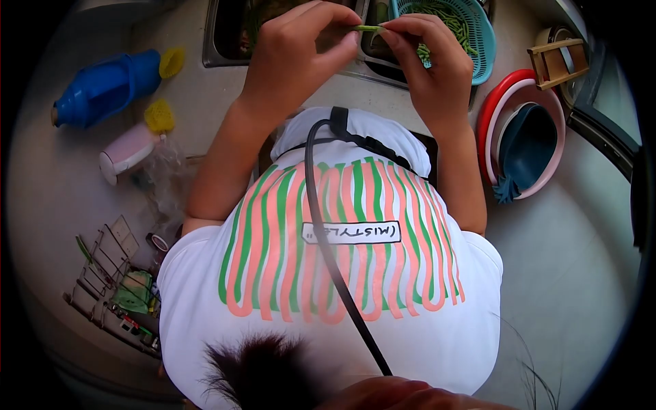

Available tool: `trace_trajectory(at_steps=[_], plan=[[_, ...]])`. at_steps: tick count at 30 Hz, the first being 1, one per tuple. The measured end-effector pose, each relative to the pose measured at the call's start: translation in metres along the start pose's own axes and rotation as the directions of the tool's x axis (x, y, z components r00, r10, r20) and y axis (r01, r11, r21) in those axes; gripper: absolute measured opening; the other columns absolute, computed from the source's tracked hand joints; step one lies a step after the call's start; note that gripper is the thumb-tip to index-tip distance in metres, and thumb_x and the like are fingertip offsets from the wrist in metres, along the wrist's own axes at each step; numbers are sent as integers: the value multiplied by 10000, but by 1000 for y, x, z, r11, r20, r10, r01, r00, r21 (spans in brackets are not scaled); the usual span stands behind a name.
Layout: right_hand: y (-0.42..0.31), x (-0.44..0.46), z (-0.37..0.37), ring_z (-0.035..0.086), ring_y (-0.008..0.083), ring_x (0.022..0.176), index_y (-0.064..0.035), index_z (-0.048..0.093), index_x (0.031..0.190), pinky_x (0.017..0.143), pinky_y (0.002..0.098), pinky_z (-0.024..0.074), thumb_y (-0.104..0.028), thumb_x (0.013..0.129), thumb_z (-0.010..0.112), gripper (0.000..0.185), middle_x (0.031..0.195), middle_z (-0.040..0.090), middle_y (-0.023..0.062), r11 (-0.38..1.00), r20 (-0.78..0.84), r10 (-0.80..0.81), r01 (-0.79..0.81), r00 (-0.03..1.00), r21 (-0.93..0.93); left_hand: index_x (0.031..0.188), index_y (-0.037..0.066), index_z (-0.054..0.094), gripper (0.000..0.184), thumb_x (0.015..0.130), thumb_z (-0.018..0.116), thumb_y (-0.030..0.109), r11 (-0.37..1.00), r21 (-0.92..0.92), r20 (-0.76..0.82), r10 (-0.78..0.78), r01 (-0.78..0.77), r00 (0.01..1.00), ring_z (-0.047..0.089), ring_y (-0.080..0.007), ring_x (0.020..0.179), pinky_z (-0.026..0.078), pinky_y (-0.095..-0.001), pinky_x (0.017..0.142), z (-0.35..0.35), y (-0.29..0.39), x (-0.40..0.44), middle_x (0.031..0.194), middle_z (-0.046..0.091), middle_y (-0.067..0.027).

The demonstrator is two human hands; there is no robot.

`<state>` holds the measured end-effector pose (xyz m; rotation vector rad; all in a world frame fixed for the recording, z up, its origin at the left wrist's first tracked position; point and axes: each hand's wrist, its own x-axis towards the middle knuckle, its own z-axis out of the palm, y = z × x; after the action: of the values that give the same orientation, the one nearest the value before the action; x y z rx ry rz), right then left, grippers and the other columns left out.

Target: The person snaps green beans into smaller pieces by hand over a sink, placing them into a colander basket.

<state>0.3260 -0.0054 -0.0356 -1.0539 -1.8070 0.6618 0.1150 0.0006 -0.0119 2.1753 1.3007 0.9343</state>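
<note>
A short green bean (367,28) is stretched between the fingertips of both hands above the sink edge. My left hand (301,44) pinches one end of it, and my right hand (437,65) pinches the other. Just behind my right hand is a light blue plastic basket (484,44) with many green beans (444,15) in it. Below and behind my left hand lies a dark sink basin (222,34), its contents mostly hidden by the hand.
On the left are a blue thermos (106,89), a pink and white kettle (130,150), yellow mesh pieces (159,116) and a wire rack (92,280). To the right sit a red basin (486,126), a dark blue container (526,147) and a wooden-framed slicer (547,65).
</note>
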Motion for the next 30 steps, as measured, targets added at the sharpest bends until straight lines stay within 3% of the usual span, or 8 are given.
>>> trace_trajectory(at_steps=[6,16,18,20,22,24,26,30], plan=[[-6,4,-5,700,197,865,-17,731,1065,743,264,557,-19,923,743,143,989,720,116,992,21,12,-9,1000,-126,1037,42,765,181,857,772,61,985,137,-71,111,-101,991,752,-241,830,598,-311,740,2,-6,-3,968,763,-100],[-26,29,-7,601,296,852,-22,712,968,746,382,493,1,813,762,164,874,645,101,909,136,-227,260,964,-327,1062,31,774,180,887,767,70,928,216,8,310,-305,951,758,-243,845,607,-302,751,-4,-16,0,980,770,-111],[-16,24,-1,624,274,831,-16,715,973,731,356,505,14,833,752,148,878,656,105,890,75,-297,305,952,-338,1075,27,769,186,895,763,70,990,-127,-24,62,-64,998,761,-205,839,603,-284,734,-3,-13,-2,989,771,-102],[2,14,14,602,204,782,-26,718,979,679,307,486,-4,864,761,125,865,643,83,918,-94,-332,298,939,-261,1068,19,758,176,900,759,70,789,-580,5,-243,201,970,752,-146,806,595,-257,702,5,-6,-4,964,767,-77],[7,3,28,550,146,789,-42,727,989,675,280,444,-28,897,762,100,830,607,56,940,-208,-324,288,923,-185,1149,-3,687,188,998,651,103,579,-742,132,-368,338,920,603,-74,741,478,-203,655,1,0,-1,957,728,-73],[0,-9,34,565,112,800,-34,727,1013,683,251,444,-43,925,751,91,862,626,36,973,-230,42,12,972,228,1091,-14,686,160,1034,616,118,381,-828,205,-477,412,855,556,-42,714,436,-183,637,-2,10,7,898,702,-46],[-15,-12,33,583,55,827,0,717,1067,713,194,437,-72,983,714,111,933,654,0,735,-112,370,-216,922,643,1091,-21,689,169,1023,625,119,399,-823,182,-490,405,852,555,-41,704,431,-188,624,2,5,6,870,688,-30],[-13,-15,30,597,54,849,18,708,1091,744,189,451,-70,992,701,133,974,672,9,728,-100,364,-216,926,650,1074,-28,703,186,994,656,134,496,-791,125,-442,358,888,539,-29,698,409,-196,607,7,0,0,826,657,8]])
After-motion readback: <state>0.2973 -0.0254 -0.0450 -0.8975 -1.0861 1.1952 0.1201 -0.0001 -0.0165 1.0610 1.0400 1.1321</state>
